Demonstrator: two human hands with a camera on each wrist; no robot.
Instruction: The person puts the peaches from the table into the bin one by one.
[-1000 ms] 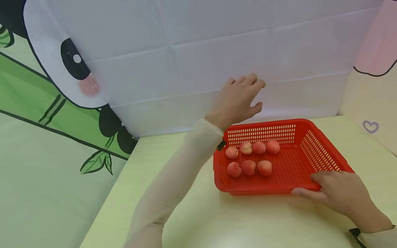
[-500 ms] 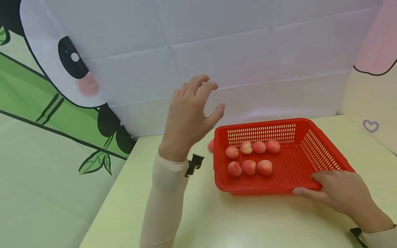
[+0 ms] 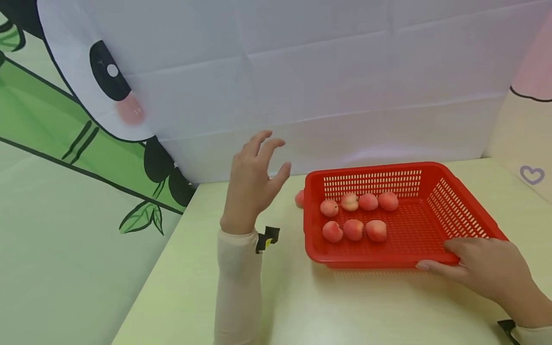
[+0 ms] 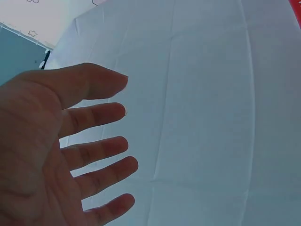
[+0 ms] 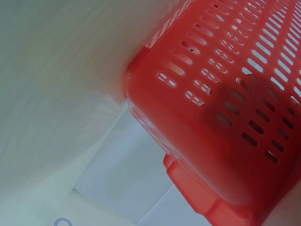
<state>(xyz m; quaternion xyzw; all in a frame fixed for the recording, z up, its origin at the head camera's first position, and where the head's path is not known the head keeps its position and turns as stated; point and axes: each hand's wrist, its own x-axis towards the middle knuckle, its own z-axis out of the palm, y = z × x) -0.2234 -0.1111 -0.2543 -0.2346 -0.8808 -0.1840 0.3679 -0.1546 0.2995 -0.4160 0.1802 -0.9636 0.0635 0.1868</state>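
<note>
A red plastic basket (image 3: pixel 371 258) with slotted walls stands on the table, several peaches (image 3: pixel 353 230) lying in two rows on its left part. My right hand (image 3: pixel 487 270) grips the basket's front right corner, thumb over the front rim; the right wrist view shows the slotted wall (image 5: pixel 211 108) from close up. Left of the basket my left hand (image 3: pixel 254 182) is raised, its fingers spread and slightly bent. Nothing lies in its palm (image 4: pixel 28 155) in the left wrist view. One more peach (image 3: pixel 299 198) sits outside, behind the basket's left edge, partly hidden by it.
The pale yellow-green table (image 3: pixel 194 287) reaches back to a white cloth backdrop (image 3: pixel 323 72). On the left hangs a green printed cloth (image 3: pixel 56 215) with leaves and a cartoon face. A cream panel (image 3: pixel 523 143) with a heart borders the right side.
My left hand has moved left from above the basket's back left corner and then lower, uncovering the peach outside. The right hand keeps its grip on the basket. The head view has shifted slightly.
</note>
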